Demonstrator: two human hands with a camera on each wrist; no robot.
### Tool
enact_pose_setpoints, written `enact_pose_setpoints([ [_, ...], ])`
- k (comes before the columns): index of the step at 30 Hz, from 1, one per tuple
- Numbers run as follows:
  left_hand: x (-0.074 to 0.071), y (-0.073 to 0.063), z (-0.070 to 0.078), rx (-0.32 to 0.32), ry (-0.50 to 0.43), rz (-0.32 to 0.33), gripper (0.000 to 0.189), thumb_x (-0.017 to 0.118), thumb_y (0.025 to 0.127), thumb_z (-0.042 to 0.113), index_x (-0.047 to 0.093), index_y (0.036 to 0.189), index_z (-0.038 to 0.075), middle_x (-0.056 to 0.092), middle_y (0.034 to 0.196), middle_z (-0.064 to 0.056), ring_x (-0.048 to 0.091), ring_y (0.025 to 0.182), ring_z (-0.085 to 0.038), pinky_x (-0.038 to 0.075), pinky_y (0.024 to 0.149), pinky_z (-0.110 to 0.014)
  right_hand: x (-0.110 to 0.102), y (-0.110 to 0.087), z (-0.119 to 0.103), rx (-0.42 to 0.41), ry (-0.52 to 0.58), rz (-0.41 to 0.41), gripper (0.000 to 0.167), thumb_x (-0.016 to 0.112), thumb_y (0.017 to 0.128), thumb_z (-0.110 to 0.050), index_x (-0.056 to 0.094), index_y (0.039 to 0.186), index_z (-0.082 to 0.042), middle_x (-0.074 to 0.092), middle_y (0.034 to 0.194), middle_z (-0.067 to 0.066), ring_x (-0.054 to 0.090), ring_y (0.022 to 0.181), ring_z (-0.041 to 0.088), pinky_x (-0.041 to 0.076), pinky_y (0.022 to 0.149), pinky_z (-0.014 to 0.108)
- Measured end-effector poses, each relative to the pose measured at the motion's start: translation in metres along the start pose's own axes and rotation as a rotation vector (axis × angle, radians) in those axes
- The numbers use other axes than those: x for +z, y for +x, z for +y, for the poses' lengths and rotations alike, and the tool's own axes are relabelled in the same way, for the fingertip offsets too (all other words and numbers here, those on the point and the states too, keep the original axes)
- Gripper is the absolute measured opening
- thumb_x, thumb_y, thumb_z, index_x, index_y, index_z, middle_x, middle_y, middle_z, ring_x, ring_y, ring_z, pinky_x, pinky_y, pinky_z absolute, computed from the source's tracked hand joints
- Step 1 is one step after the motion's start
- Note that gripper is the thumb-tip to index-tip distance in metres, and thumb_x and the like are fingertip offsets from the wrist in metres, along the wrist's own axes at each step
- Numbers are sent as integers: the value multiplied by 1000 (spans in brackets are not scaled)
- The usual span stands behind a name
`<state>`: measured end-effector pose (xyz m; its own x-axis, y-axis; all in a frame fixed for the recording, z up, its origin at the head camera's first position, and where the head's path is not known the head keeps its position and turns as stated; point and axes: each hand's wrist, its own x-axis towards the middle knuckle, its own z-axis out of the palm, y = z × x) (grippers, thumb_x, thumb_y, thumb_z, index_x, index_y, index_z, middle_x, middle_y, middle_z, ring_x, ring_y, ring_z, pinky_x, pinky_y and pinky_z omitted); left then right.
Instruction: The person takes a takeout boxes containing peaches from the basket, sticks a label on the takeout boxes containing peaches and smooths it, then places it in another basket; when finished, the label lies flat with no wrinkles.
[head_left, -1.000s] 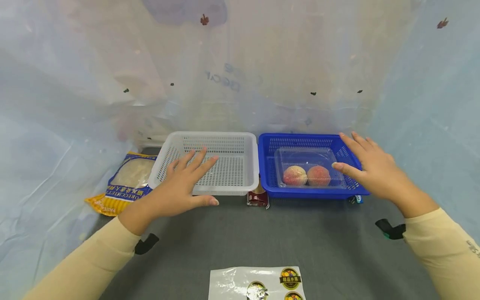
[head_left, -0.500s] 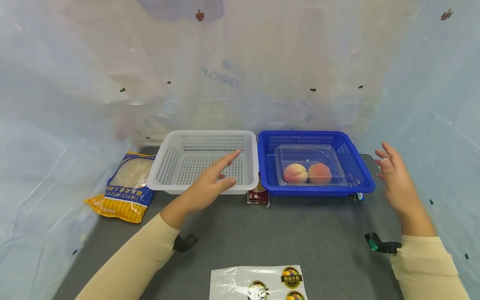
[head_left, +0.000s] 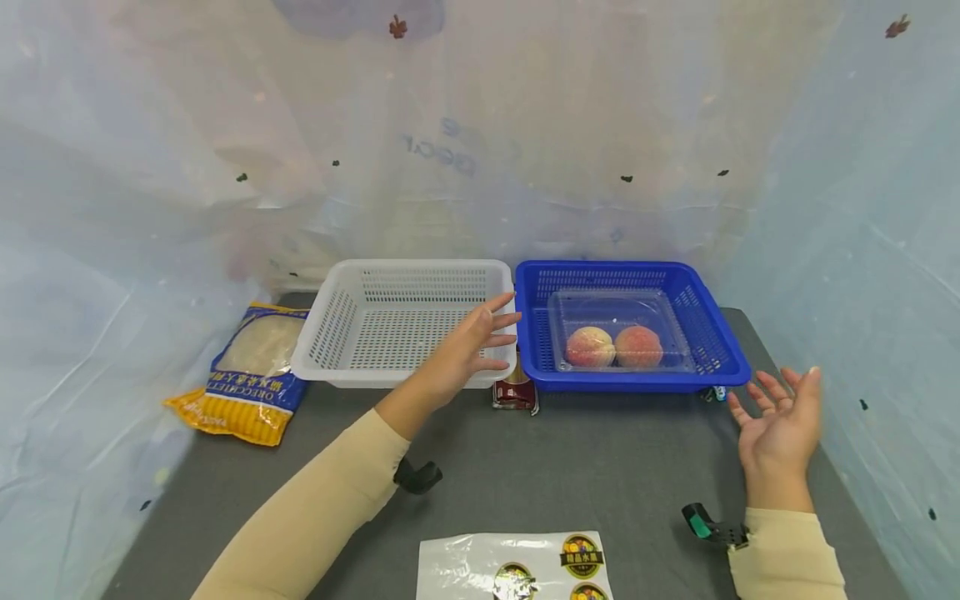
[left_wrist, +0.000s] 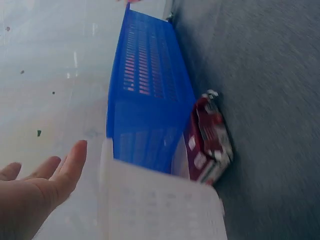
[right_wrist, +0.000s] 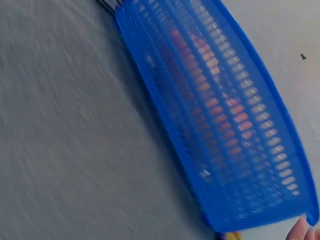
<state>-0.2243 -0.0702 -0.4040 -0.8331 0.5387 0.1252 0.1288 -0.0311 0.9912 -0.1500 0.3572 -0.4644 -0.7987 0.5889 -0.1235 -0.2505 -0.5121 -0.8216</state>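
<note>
My left hand [head_left: 465,342] is over the right side of a white plastic basket [head_left: 352,375], fingers spread toward the blue basket [head_left: 637,383] beside it. It holds nothing. In the left wrist view its fingers [left_wrist: 70,172] reach up past the white basket's corner. Off the blue basket's front right corner is my right hand [head_left: 780,433], palm turned upward, fingers loosely bent around nothing. Only its fingertips [right_wrist: 298,230] show in the right wrist view, near the blue rim. Inside the blue basket lies a clear plastic box [head_left: 611,310] with two peaches [head_left: 637,346].
An orecchiette pasta bag [head_left: 258,371] lies left of the white basket. A dark red packet [head_left: 515,395] sticks out where the baskets meet. Near the front edge lies a white sheet of round fruit stickers [head_left: 465,567]. Plastic sheeting [head_left: 570,125] hangs behind and at both sides.
My left hand has moved right across the white basket. The right hand has left the blue basket's right rim, moving outward, then down toward me, and turned palm up. The baskets stay in place.
</note>
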Motion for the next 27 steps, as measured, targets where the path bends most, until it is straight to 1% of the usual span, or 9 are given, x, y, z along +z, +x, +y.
enact_pose_setpoints([
  [2,4,8,0,-19,-61,7,80,34,112,69,26,175,20,41,169,-17,46,147,-46,49,108,-63,-2,-2,8,70,95,22,49,47,113,-55,40,145,-19,46,137,9,46,122,26,49,96,45],
  [5,13,21,0,-57,-116,21,73,30,115,59,24,175,19,39,170,-17,46,147,-45,49,109,-63,-4,-5,19,182,255,11,53,54,111,-56,36,145,-19,49,135,11,51,120,31,51,96,49],
  [8,20,36,-2,-109,-156,24,81,33,112,68,22,175,19,34,172,-18,41,151,-46,47,111,-63,-4,-8,27,260,398,-34,53,61,110,-49,35,145,-18,52,131,14,54,118,33,51,94,51],
  [12,29,55,-7,-178,-231,15,97,41,103,82,19,176,22,23,176,-21,29,156,-50,40,114,-69,-1,-12,38,284,550,-77,44,66,110,-36,44,141,-14,54,130,16,55,116,33,51,93,52],
  [15,36,68,-11,-218,-278,30,100,43,101,84,18,177,23,15,178,-22,20,158,-54,35,114,-74,0,-14,43,272,657,-92,33,67,110,-28,52,133,-10,55,131,17,55,115,34,50,93,53],
  [18,44,79,-17,-234,-303,99,97,43,103,81,18,177,22,12,179,-19,13,160,-53,31,114,-77,-1,-13,47,274,757,-135,20,63,111,-21,55,123,-7,56,127,17,55,113,34,50,94,54],
  [21,53,89,-23,-249,-284,174,99,42,103,82,16,177,21,10,181,-13,9,161,-50,25,116,-80,-5,-10,51,292,828,-214,12,57,114,-16,56,112,-4,59,121,18,56,108,36,50,94,55],
  [24,62,98,-30,-299,-252,221,106,39,98,90,12,177,25,7,181,-5,7,161,-49,17,116,-82,-9,-7,59,308,843,-315,19,49,116,-16,55,105,-3,62,116,18,58,106,38,50,94,56],
  [27,70,108,-36,-360,-282,285,112,38,91,96,13,177,29,4,182,-4,8,160,-53,13,115,-85,-13,-6,65,326,840,-396,24,46,117,-18,56,104,-1,63,115,19,59,108,40,49,97,56],
])
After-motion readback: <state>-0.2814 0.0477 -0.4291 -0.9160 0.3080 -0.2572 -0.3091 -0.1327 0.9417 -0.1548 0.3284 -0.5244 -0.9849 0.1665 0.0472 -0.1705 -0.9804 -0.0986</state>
